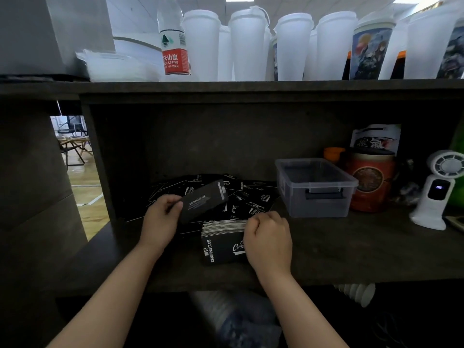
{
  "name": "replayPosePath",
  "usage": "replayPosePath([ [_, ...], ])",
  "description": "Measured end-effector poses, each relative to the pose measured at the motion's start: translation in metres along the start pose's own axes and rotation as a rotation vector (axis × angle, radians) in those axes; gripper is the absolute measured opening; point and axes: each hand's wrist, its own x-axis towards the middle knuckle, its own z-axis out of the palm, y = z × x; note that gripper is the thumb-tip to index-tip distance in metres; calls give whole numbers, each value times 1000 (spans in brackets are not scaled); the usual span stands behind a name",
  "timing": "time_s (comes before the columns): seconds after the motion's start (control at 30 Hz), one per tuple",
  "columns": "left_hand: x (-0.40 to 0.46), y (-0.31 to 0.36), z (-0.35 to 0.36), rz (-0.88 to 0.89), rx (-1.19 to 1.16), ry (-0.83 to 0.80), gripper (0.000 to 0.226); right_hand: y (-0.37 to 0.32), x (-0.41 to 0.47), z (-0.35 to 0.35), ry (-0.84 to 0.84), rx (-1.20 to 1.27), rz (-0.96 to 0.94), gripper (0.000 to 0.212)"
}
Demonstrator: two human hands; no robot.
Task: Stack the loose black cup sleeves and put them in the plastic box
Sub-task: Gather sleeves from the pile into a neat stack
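The cup sleeves are showing black with white lettering, and the stacked pile is showing pale edges. The plastic box at right is looking clear grey. Far up, white cups are standing beside a red-labelled bottle; a red tin and white fan are sitting right.

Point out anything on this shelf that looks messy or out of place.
The loose black sleeves lie scattered at mixed angles behind the neat stack, which the right hand holds. The left hand grips one sleeve. The plastic box looks empty.
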Motion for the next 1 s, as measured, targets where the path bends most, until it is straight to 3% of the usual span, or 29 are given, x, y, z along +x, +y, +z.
replayPosePath([
  [0.07,-15,10,-5,-43,-159,-51,17,0,0,-1,-19,-4,11,33],
  [0.23,-49,15,2,-10,-96,-232,27,-2,0,-5,-52,28,28,46],
  [0.37,-57,28,17,-266,-358,-330,35,-1,1,-5,-33,49,16,38],
  [0.43,-61,36,31,-300,-335,-293,40,1,0,-2,-19,22,-3,29],
  [0.5,-70,45,46,-278,-316,-152,30,3,0,1,-8,-6,-18,31],
  [0.6,-80,54,58,-295,-423,-10,29,3,0,0,0,-2,-30,25],
  [0.77,-53,59,39,-458,-391,-244,45,4,1,-2,5,-1,-37,26],
  [0.83,-23,49,31,-233,-179,-243,35,5,0,0,3,-11,-38,26],
  [0.9,8,32,23,132,250,-212,24,5,0,1,5,-25,-53,30],
  [0.93,18,22,22,257,453,-269,40,5,0,1,4,-28,-59,31],
  [1.0,29,0,26,325,674,-460,75,7,0,2,-4,-25,-63,30],
])
